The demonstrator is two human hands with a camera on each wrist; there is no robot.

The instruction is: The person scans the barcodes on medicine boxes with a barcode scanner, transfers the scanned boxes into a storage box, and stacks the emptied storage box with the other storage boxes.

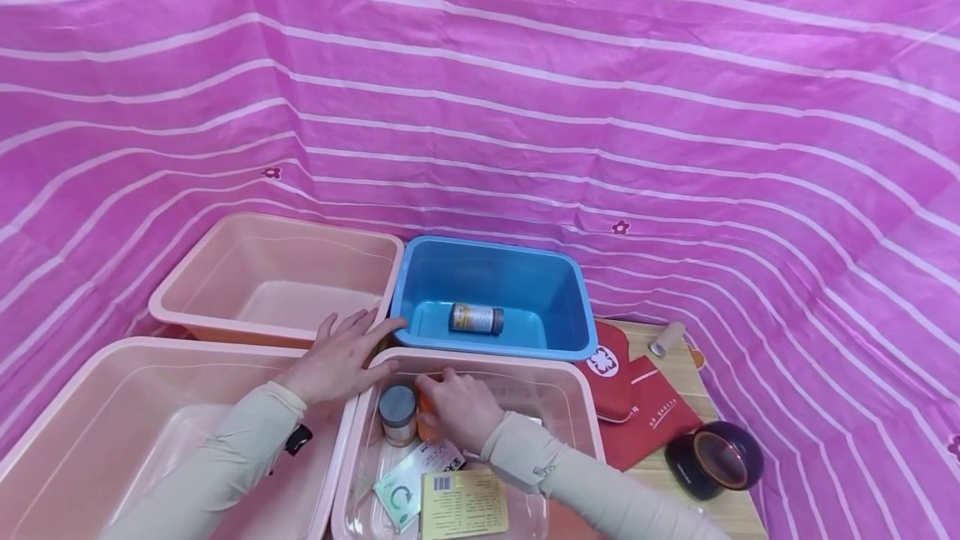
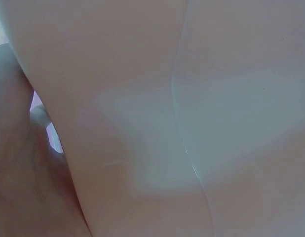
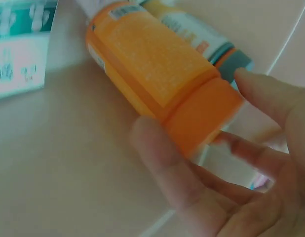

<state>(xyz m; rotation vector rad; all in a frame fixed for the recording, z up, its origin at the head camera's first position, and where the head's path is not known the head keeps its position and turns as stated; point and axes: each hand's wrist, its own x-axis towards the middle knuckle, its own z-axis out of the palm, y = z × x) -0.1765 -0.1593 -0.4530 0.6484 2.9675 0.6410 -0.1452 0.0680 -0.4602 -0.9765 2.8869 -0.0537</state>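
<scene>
While the spread left hand (image 1: 342, 359) touches tubs (image 1: 573, 411), the right (image 1: 465, 408) grips an orange bottle (image 3: 152, 59).

Cream sleeves (image 1: 213, 457), snug cuffs (image 1: 498, 437), dark lettering (image 1: 543, 470) on the right

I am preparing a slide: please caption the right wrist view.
Right hand around the cap of an orange bottle, beside another bottle.

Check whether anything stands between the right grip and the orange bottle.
Nothing visible does. The right grip is around the cap of the orange bottle. A grey-capped bottle stands close beside it, left in the head view, but not between them.
</scene>
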